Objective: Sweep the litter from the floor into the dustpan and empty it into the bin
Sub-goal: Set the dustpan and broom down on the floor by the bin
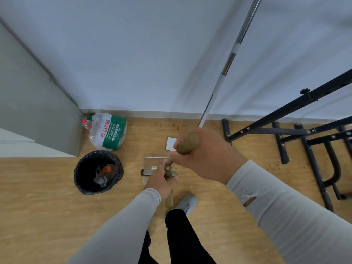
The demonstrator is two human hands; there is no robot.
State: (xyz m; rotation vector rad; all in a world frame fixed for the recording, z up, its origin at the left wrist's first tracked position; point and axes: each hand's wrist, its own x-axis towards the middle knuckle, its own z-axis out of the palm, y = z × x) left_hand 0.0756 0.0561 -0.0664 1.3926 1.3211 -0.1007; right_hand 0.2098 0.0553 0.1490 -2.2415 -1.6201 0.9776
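The right hand [202, 155] is seen wrapped round the olive grip of a long handle [187, 143], fingers curled tight about it; the upper end of the grip projects above the knuckles. Which tool this handle belongs to cannot be told, since its lower end is hidden under the hand. The left hand [162, 178] is held lower, its fingers closed round a second, thinner handle [169, 199], whose tan shaft runs out behind the palm toward the shoe [187, 203]. Just beyond the left fingertips, a clear dustpan [150, 161] is seen lying on the wooden floor [47, 206], with a dark brush edge [145, 172] and pale scraps of litter [154, 167] at its near lip; the exact contents are blurred. A white card [170, 143] lies past the right fingers, touching nothing. The black-lined bin [98, 172] stands well off to the left of both hands, some waste already inside. The two-handled hold is judged to suit sweeping into the pan while standing. A bag of bottles [107, 131] rests against the wall [133, 54], and a black metal frame [304, 134] occupies the right.
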